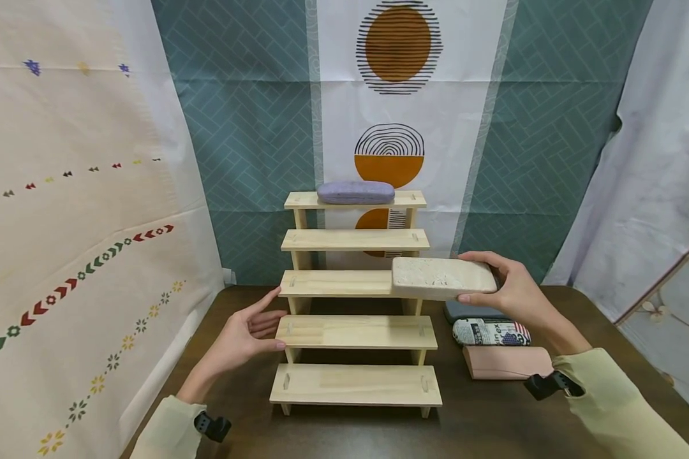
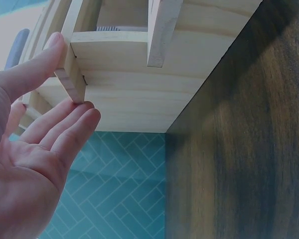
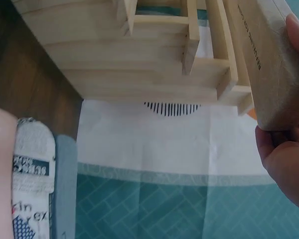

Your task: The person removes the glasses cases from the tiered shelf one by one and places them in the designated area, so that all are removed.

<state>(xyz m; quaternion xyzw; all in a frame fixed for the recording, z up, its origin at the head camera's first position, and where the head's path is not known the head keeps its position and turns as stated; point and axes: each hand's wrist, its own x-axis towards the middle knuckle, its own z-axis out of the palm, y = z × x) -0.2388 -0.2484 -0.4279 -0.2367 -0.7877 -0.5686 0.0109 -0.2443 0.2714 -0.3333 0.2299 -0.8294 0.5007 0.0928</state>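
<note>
A wooden stepped display shelf (image 1: 356, 331) with several tiers stands on the table. My left hand (image 1: 238, 338) pinches the left end of its second-lowest board (image 2: 72, 82), thumb on one edge and fingertips on the other. The index finger reaches up to the board above. My right hand (image 1: 511, 290) grips the right end of a cream, speckled glasses case (image 1: 442, 275), thumb below and fingers behind. This case is raised level and overlaps the right end of the middle board in the head view. Small dark print shows on the case's underside (image 3: 254, 45).
A lavender glasses case (image 1: 356, 192) lies on the top board. On the table right of the shelf sit a grey-blue case (image 1: 473, 311), a printed case (image 1: 490, 332) and a pink case (image 1: 508, 362). A patterned curtain (image 1: 252, 127) hangs behind.
</note>
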